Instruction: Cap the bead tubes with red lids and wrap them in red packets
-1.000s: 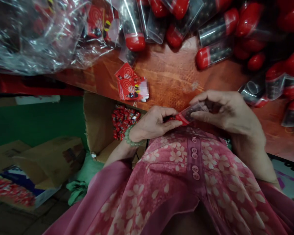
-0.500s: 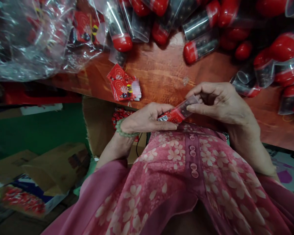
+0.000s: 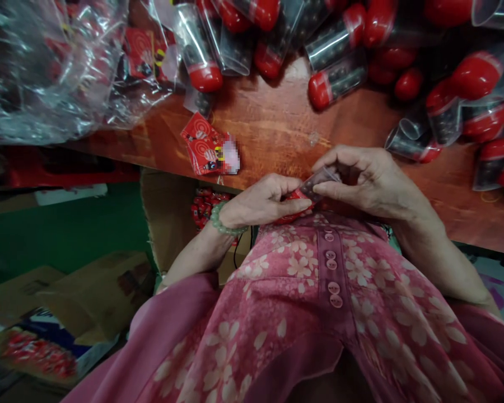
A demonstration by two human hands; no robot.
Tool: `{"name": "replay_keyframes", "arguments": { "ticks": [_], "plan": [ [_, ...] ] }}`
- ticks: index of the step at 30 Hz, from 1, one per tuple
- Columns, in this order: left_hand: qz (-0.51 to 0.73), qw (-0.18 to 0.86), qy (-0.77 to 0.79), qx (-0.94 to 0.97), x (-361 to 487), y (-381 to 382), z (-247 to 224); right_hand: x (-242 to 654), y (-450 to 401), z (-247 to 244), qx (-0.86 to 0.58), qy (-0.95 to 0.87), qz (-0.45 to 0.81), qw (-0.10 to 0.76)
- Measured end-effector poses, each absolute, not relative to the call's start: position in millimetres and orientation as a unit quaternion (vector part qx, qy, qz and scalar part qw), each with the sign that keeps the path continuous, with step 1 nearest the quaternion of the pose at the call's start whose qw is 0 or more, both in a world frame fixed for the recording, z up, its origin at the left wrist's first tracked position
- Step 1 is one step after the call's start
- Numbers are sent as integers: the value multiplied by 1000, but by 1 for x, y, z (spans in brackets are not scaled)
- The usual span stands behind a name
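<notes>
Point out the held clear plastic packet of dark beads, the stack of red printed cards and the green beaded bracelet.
Clear plastic packet [image 3: 314,180]: head view, its see-through part.
Stack of red printed cards [image 3: 205,148]: head view, printed upper face.
Green beaded bracelet [image 3: 217,220]: head view, beads on its left side.

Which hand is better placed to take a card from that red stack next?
Probably the left hand: it is nearer the red cards than the right hand. Both are busy, though, holding the red-and-clear container.
</notes>
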State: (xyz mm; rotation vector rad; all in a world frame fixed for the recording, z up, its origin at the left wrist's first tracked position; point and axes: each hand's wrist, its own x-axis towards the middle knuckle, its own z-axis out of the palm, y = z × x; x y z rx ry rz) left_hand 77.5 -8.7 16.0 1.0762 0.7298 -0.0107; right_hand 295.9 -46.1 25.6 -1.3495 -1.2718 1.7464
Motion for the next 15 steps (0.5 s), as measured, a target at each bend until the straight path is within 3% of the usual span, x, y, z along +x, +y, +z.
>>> {"name": "replay_keyframes", "arguments": {
  "ticks": [6, 15],
  "plan": [
    [68, 793, 358, 488, 76, 5, 12, 304, -47, 19, -525, -367, 698, 320],
    [349, 811, 360, 301, 78, -15, -1, 298, -41, 12, -540, -209, 650, 493]
  ]
}}
